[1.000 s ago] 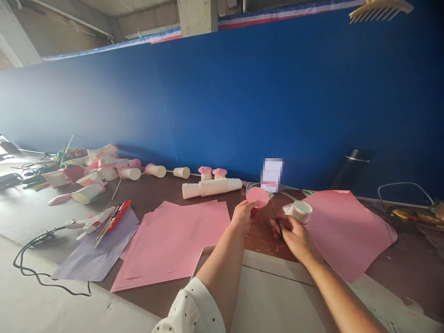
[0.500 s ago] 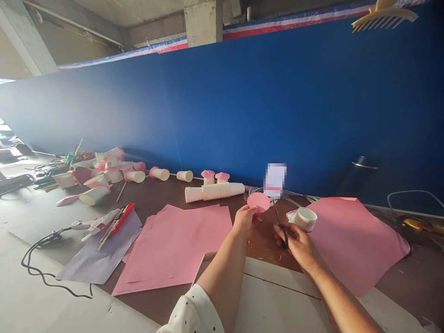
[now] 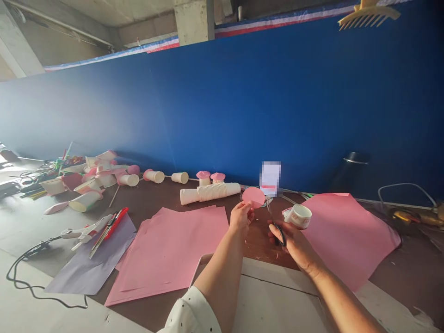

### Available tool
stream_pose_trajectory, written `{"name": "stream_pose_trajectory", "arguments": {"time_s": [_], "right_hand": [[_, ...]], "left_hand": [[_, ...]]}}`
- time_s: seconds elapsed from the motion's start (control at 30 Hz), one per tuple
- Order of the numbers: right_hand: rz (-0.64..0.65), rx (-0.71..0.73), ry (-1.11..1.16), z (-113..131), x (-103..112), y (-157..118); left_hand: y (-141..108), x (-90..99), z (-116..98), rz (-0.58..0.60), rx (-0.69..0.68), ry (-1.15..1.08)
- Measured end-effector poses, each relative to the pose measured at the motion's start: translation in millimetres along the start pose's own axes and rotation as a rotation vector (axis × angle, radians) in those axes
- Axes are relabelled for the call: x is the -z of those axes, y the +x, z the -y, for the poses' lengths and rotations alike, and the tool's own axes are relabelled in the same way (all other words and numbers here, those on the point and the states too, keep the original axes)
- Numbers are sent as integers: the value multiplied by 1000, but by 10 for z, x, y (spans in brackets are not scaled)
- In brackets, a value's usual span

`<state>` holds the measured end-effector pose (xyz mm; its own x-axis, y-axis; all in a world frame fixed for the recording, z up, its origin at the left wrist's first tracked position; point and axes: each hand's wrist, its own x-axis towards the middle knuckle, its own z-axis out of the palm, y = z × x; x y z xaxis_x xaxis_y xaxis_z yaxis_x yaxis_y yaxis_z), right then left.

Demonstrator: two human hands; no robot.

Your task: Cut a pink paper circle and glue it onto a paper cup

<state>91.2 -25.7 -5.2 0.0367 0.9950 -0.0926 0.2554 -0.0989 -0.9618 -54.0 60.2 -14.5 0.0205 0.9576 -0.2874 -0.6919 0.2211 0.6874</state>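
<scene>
My left hand (image 3: 242,215) pinches the lower edge of a round pink paper disc (image 3: 253,196), held up above the brown tabletop. To its right, my right hand (image 3: 290,240) grips black-handled scissors (image 3: 280,235), whose blades point up and away, close to the disc's right edge. I cannot tell whether the blades touch the paper. Just beyond my right hand is a roll of tape (image 3: 300,216) with red print. Pink paper sheets (image 3: 173,249) lie stacked left of my left forearm, and another pink sheet (image 3: 350,236) lies right of my right hand.
A nested stack of paper cups (image 3: 210,192) lies behind my left hand. Two cups with pink cone tops (image 3: 218,177) stand by the blue partition (image 3: 222,106). A red utility knife (image 3: 108,231) and a glue gun (image 3: 86,231) lie on purple paper (image 3: 93,266) at left.
The whole view has shifted slightly, so most things sit further left. Both hands keep hold of the disc and scissors; the disc's tilt has changed a little.
</scene>
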Motion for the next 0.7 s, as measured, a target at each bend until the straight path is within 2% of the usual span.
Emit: {"name": "stream_pose_trajectory", "arguments": {"time_s": [0.13, 0.33, 0.7], "right_hand": [[39, 10, -3, 37, -28, -33], [38, 61, 68, 30, -71, -43], [4, 97, 62, -218, -65, 74]], "left_hand": [[18, -1, 23, 55, -3, -21], [-3, -5, 56, 119, -17, 72], [-54, -35, 40, 101, -17, 106]]}}
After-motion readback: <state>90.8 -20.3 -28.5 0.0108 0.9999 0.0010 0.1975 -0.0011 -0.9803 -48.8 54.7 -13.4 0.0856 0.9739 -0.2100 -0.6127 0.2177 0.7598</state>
